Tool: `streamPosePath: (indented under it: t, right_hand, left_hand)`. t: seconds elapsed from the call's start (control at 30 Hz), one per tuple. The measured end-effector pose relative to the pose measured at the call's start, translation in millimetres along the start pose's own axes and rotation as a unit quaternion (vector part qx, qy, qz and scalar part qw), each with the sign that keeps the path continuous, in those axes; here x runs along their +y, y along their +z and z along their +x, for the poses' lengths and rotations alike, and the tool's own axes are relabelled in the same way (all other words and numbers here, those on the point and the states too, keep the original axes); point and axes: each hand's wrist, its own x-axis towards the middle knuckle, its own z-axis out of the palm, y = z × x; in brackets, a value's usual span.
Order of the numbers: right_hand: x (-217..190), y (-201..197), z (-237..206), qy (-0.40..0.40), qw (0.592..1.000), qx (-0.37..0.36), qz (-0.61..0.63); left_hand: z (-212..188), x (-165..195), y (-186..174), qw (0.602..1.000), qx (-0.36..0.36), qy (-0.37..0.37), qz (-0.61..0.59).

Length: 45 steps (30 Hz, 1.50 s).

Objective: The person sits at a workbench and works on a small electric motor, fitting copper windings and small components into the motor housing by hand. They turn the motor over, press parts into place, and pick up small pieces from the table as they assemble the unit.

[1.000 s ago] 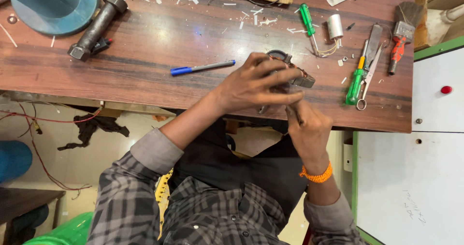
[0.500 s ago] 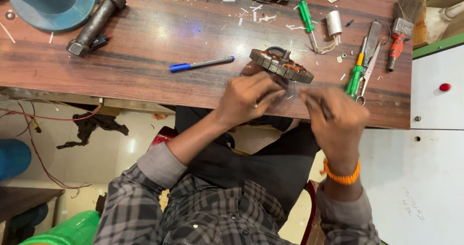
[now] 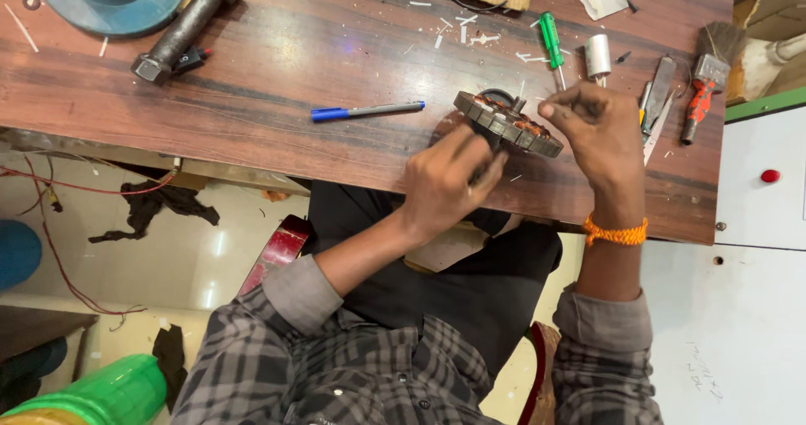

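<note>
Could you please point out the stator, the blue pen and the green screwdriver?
stator [image 3: 504, 121], head view, on its laminated outer rim.
blue pen [image 3: 367, 110], head view, on the middle of its barrel.
green screwdriver [image 3: 550, 37], head view, on its green handle.

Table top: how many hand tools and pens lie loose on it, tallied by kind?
Green-handled screwdriver: 1
Blue pen: 1
Brush: 1
Orange-handled tool: 1
Large steel bolt: 1
Total: 5
The wound motor core held by both hands is not counted.
</note>
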Motion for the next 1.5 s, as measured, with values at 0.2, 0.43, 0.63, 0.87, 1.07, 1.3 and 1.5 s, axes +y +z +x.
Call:
streamPosePath:
  t: [0.2, 0.43, 0.63, 0.87, 1.07, 1.3, 1.5]
  right_hand:
    - [-1, -18, -36, 0.069, 0.987, 0.049, 0.134]
    - [-43, 8, -90, -0.039, 0.991, 0.087, -0.089]
    - [-31, 29, -94, -0.089, 0.977, 0.116, -0.155]
    - [-10, 72, -109, -0.172, 0.965, 0.147, -0.131]
    - [-36, 34, -125, -0.184, 0.969, 0.104, -0.126]
    - [-78, -5, -107, -0.215, 0.955, 0.095, -0.178]
    - [-72, 4, -44, -0.167, 0.964, 0.109, -0.173]
  left_hand:
    - [47, -28, -27, 0.955, -0.068, 0.288, 0.03]
    - [59, -40, -25, 0.962, -0.153, 0.192, -0.121]
    - [61, -43, -23, 0.963, -0.168, 0.183, -0.102]
    - [58, -50, -19, 0.91, -0.075, 0.405, 0.043]
    - [50, -43, -19, 0.887, 0.0, 0.452, 0.094]
    - [22, -12, -24, 0.98, -0.023, 0.189, -0.049]
    - [10, 3, -1, 0.952, 0.001, -0.145, -0.27]
